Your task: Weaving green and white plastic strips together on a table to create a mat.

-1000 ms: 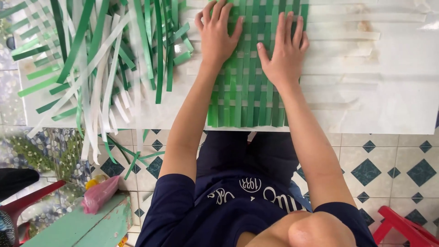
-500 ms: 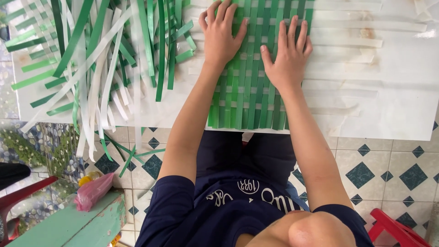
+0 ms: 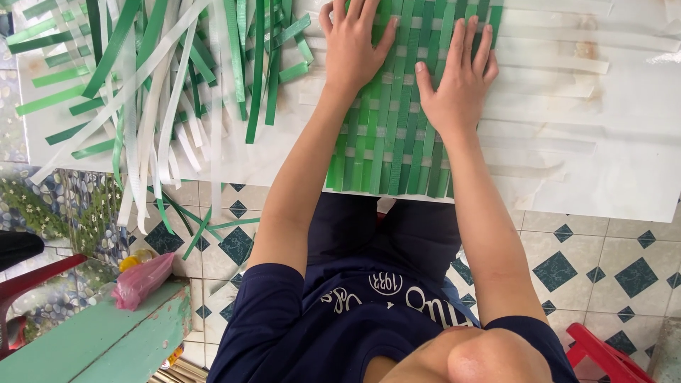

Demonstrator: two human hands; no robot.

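Both hands, left hand (image 3: 352,44) and right hand (image 3: 457,84), lie spread flat on the woven mat of green and white plastic strips (image 3: 397,135) at the white bench (image 3: 624,163) edge. Any sideways slip of a palm could likely loosen the weave.

Bright, even daylight w/ soft shadows only — a faint one under the left hand (image 3: 352,44) on the woven green mat (image 3: 397,106). White table (image 3: 603,163) looks nearly washed out at right, w/ mild glare. Focus is sharp mid-frame; loose strips (image 3: 149,92) stretch a bit toward the left edge.
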